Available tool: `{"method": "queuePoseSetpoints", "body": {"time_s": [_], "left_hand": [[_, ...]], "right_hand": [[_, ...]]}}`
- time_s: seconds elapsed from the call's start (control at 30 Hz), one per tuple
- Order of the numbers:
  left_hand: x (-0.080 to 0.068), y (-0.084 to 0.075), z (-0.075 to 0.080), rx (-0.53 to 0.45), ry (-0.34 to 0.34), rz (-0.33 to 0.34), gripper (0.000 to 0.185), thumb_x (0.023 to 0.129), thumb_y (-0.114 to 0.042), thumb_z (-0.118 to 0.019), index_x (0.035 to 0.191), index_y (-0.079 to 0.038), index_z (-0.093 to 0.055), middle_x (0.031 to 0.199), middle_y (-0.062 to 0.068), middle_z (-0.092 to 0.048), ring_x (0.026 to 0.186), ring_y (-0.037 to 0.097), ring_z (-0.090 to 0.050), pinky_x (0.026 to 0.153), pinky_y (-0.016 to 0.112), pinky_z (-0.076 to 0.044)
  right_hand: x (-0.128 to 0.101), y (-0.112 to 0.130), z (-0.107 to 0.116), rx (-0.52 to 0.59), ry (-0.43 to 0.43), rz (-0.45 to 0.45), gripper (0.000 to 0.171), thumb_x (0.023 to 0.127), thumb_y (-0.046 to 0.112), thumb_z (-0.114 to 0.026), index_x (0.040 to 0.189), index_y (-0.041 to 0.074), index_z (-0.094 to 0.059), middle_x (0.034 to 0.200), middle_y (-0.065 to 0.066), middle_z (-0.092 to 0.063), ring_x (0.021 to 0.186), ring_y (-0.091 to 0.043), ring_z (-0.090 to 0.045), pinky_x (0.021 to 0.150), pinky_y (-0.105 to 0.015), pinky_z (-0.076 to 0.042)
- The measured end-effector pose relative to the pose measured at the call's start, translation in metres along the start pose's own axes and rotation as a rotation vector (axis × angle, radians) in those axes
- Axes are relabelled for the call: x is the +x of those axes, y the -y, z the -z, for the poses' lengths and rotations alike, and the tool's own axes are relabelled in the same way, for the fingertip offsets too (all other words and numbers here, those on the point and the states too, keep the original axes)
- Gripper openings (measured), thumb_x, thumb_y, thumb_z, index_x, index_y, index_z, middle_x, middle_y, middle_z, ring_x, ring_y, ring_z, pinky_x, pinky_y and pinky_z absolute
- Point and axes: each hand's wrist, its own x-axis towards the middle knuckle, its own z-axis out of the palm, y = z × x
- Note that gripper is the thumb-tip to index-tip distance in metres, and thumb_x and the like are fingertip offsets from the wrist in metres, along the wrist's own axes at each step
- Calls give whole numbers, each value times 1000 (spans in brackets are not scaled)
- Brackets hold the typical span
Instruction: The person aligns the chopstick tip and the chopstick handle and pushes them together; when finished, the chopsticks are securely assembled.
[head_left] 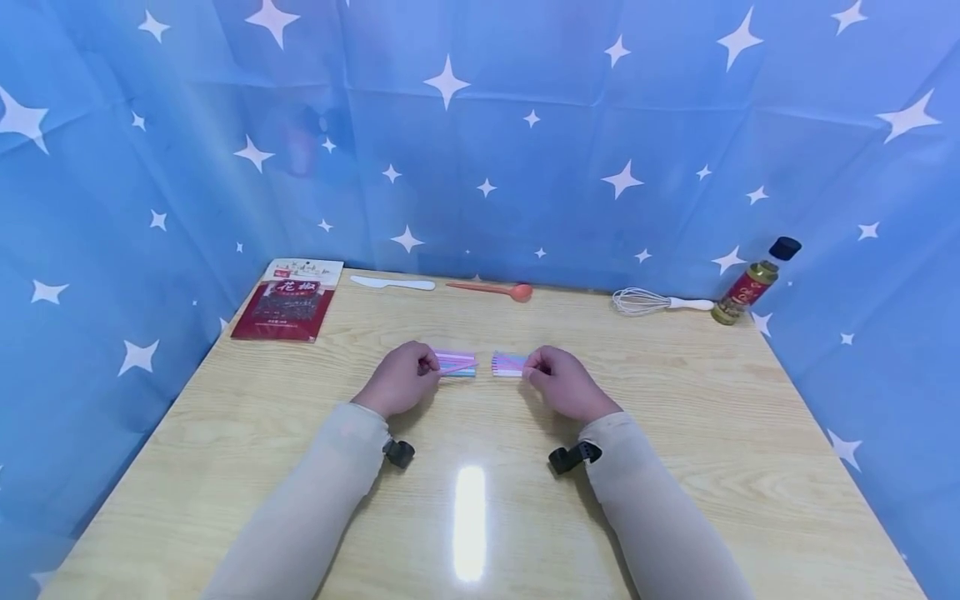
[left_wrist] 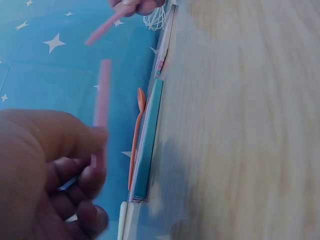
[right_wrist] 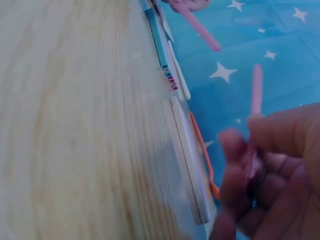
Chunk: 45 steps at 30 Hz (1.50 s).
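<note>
My fingers (left_wrist: 80, 175) on the left hand (head_left: 401, 379) pinch a thin pink stick (left_wrist: 102, 95), and my right hand (head_left: 562, 385) pinches another pink stick (right_wrist: 256, 95); only the wrist views show these raised sticks clearly, since from the head view my knuckles hide most of them. Between my hands lie two small flat bundles of pastel striped sticks (head_left: 457, 364), apart, mid-table. The light wooden table (head_left: 675, 433) has bare room before and beside my hands; its far edge meets the blue starred cloth (head_left: 525, 125). Along it: a red packet (head_left: 288, 302) printed 花椒, a white plastic knife (head_left: 393, 283), an orange spoon (head_left: 495, 289), a wire whisk (head_left: 652, 302), a black-capped bottle (head_left: 753, 283).
</note>
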Motion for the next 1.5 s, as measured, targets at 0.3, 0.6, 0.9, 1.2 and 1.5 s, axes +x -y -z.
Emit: {"method": "queuePoseSetpoints", "body": {"time_s": [0.3,0.6,0.9,1.2,1.5], "left_hand": [[1,1,-5,-148,-78,-60,4,102,-15,-67,104,-12,-66,89,4,-58,80,20,-50,71,35,-43],[-1,-2,-6,-239,-120,-107,6,104,-15,-65,104,-9,-65,88,4,-55,83,20,-50,72,31,-41],[-1,-2,-7,-259,-122,-119,5,105,-15,-65,106,-10,-65,92,3,-56,87,19,-51,74,29,-42],[-3,-4,-6,-293,-121,-123,8,105,-15,-64,105,-6,-65,91,4,-56,86,21,-51,74,31,-42],[-3,-5,-6,-317,-142,-121,6,105,-12,-63,105,-7,-66,93,5,-58,84,22,-51,72,29,-42]], "right_hand": [[1,-3,0,204,-84,95,22,106,20,-64,123,8,-73,102,-12,-73,83,-21,-58,72,-29,-49],[-1,3,-8,266,-183,135,20,106,16,-63,118,6,-76,107,-10,-77,93,-19,-65,77,-26,-52],[-2,2,-10,283,-264,151,18,106,19,-64,114,9,-77,104,-9,-72,83,-20,-57,71,-26,-48],[-1,0,-10,293,-246,166,18,105,20,-66,113,8,-77,102,-7,-70,81,-20,-53,69,-26,-46],[-2,3,-9,301,-227,154,19,104,23,-69,112,8,-77,98,-7,-68,83,-21,-53,70,-27,-45]]}}
